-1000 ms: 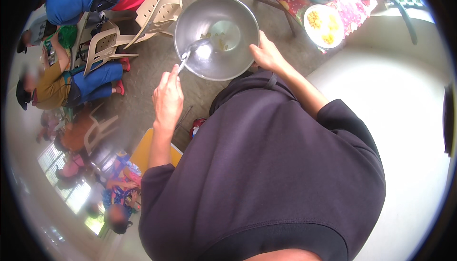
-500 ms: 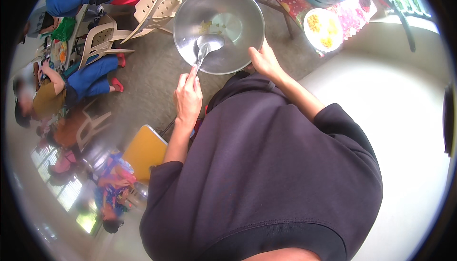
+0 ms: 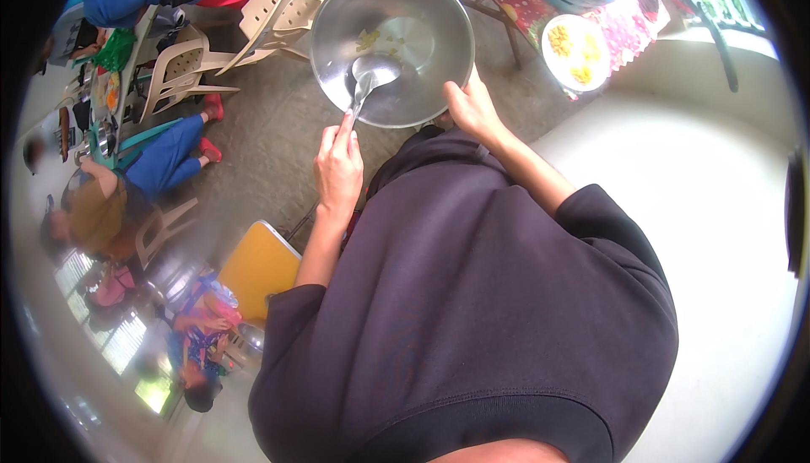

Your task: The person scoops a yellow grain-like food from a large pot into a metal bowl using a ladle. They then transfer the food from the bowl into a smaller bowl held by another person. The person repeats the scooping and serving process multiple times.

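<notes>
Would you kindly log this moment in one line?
left hand: holding spoon; right hand: holding metal bowl; spoon head: inside bowl, contact unclear; yellowish bits: in bowl

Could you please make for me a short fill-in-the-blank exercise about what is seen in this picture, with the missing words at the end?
1. The left hand holds the metal spoon by its ____.
2. The head of the metal spoon is ____ the bowl.
3. The hand that grips the bowl's edge is the person's ____ one.
4. The plate with yellow food is ____ in colour.

Missing words: handle; inside; right; white.
</notes>
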A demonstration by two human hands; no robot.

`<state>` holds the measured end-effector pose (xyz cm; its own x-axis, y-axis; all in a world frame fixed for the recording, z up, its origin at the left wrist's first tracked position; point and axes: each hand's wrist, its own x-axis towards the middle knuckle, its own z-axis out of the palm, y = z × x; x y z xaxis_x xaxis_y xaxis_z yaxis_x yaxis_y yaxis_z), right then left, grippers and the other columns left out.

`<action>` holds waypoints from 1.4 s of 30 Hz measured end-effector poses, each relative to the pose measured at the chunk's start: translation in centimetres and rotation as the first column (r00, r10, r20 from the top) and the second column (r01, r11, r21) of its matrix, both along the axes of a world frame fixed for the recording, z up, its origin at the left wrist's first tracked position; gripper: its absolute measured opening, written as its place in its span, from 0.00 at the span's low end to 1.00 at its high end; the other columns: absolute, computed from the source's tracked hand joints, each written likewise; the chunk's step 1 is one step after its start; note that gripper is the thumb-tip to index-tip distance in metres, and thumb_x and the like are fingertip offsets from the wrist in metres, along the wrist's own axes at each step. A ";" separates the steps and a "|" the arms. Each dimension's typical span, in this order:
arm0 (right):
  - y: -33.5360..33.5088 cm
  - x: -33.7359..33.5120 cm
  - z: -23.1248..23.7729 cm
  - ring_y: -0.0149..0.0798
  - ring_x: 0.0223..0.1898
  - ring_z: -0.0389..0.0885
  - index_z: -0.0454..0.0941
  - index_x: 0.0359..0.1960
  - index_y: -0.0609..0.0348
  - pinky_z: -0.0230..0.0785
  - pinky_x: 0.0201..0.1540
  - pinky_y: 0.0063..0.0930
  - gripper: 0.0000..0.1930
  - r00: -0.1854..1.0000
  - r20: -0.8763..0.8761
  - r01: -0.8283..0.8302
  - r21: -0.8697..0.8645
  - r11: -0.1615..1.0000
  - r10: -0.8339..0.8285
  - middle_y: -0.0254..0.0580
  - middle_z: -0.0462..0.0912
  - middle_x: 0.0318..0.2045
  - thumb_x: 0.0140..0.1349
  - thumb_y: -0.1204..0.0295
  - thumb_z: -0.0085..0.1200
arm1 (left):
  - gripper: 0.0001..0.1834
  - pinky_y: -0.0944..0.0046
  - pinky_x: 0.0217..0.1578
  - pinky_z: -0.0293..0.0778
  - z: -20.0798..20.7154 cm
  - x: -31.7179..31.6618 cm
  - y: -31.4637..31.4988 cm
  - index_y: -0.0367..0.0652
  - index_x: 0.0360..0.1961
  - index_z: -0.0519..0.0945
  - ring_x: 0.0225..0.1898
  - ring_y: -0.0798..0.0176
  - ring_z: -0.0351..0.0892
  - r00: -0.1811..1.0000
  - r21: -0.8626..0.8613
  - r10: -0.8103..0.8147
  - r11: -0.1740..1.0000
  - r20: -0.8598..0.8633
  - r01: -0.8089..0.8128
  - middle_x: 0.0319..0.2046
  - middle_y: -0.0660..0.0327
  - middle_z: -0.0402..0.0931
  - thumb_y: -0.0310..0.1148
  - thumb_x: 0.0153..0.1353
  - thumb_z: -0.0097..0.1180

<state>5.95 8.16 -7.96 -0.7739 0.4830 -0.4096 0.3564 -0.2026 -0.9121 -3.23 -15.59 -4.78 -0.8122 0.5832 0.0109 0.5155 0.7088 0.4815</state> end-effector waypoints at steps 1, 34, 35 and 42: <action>0.1 -0.2 0.5 0.47 0.25 0.86 0.52 0.70 0.62 0.81 0.30 0.40 0.30 1.000 0.004 0.001 -0.014 1.000 -0.001 0.62 0.84 0.40 0.66 0.75 0.43 | 0.22 0.53 0.38 0.76 0.0 -0.1 0.1 0.47 0.61 0.80 0.34 0.52 0.81 1.000 0.004 -0.003 1.000 -0.004 0.003 0.38 0.54 0.78 0.24 0.66 0.58; 1.0 -0.8 1.4 0.45 0.23 0.85 0.48 0.72 0.61 0.81 0.31 0.39 0.32 0.999 0.018 -0.034 -0.030 0.999 0.034 0.62 0.84 0.40 0.66 0.75 0.42 | 0.20 0.51 0.39 0.79 0.1 -1.1 1.4 0.43 0.61 0.79 0.36 0.49 0.84 0.997 -0.103 -0.075 0.992 -0.037 0.071 0.41 0.55 0.77 0.27 0.68 0.56; 1.0 -0.8 1.6 0.45 0.23 0.85 0.47 0.72 0.62 0.81 0.31 0.39 0.33 0.999 0.024 -0.044 -0.024 0.999 0.044 0.62 0.84 0.40 0.66 0.75 0.42 | 0.20 0.51 0.39 0.79 0.1 -1.1 1.5 0.44 0.61 0.79 0.36 0.49 0.84 0.996 -0.110 -0.077 0.991 -0.044 0.071 0.40 0.55 0.77 0.28 0.68 0.56; 0.7 -0.8 1.0 0.48 0.24 0.85 0.46 0.73 0.63 0.81 0.33 0.41 0.34 0.998 0.008 -0.062 0.032 0.998 0.062 0.62 0.84 0.39 0.66 0.75 0.43 | 0.20 0.51 0.38 0.79 0.4 -1.1 2.2 0.44 0.60 0.80 0.35 0.49 0.84 0.995 -0.160 -0.079 0.985 -0.067 0.067 0.40 0.55 0.77 0.28 0.68 0.56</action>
<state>5.13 8.83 -6.99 -0.7999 0.4475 -0.3999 0.3736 -0.1501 -0.9154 -4.35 -13.38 -4.38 -0.7677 0.6402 -0.0284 0.5982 0.7318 0.3265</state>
